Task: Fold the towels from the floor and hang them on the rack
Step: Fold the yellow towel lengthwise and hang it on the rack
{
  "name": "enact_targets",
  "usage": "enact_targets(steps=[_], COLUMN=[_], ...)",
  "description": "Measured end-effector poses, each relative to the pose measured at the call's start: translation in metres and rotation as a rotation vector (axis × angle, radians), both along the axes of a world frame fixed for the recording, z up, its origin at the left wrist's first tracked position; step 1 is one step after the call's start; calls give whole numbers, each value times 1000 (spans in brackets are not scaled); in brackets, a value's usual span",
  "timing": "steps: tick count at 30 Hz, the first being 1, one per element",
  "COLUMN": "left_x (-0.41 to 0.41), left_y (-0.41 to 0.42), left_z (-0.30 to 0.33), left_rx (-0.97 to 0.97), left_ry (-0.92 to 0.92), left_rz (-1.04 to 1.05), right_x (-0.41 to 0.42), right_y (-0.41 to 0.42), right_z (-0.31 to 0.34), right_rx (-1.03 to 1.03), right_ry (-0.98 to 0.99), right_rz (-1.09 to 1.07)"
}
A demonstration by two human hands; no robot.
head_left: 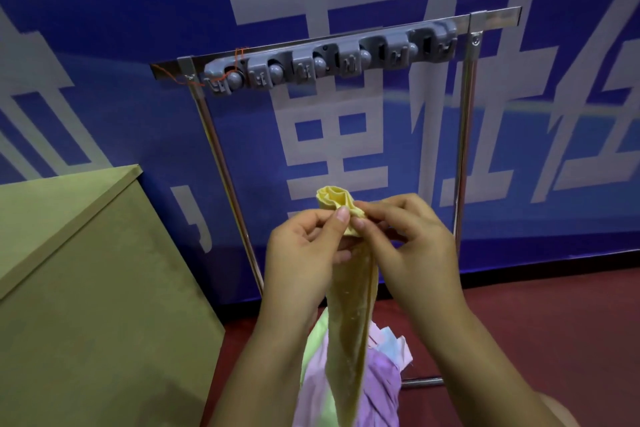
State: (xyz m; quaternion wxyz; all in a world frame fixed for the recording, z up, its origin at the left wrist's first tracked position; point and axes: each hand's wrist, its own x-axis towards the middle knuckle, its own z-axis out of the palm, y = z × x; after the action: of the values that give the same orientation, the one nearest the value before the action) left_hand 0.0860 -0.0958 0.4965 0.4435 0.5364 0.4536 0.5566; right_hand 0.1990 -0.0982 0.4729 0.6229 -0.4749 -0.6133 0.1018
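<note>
The left hand (304, 253) and right hand (412, 246) are both pinching the bunched top of a long yellow cloth towel (349, 315), which is hanging below them; above them is standing the metal rack with grey plastic clips (329, 61).

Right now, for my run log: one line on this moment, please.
stage: gathering | left hand: pinches yellow towel | right hand: pinches its bunched top | rack: bare

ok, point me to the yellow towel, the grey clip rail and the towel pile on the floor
yellow towel (351, 305): head view, hanging length below both hands.
grey clip rail (332, 59): head view, middle clip housing.
towel pile (384, 374): head view, purple cloth right of the yellow towel.
</note>
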Motion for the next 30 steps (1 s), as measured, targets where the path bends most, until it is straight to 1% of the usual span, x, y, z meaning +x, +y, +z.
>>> enact_targets(steps=[8,13,19,22,25,30], left_x=[-1,0,1,-2,-6,-9], left_y=[-7,-9,-17,-17,-17,-16], left_z=[4,2,6,7,10,8], left_rx=[-32,-68,-114,-124,-125,-132], left_ry=[-88,-110,-166,-198,-199,-143], left_rz=[-19,-14,-110,-130,-154,-174], right_x=[-5,-10,-2,0,4,4], right_y=[-3,-3,1,1,2,3], right_z=[-3,-8,-10,-11,-10,-9], right_rx=[102,128,119,138,155,112], right_ry=[-65,-113,-94,-146,-197,-158], right_rz=[-35,-79,-77,-29,1,17])
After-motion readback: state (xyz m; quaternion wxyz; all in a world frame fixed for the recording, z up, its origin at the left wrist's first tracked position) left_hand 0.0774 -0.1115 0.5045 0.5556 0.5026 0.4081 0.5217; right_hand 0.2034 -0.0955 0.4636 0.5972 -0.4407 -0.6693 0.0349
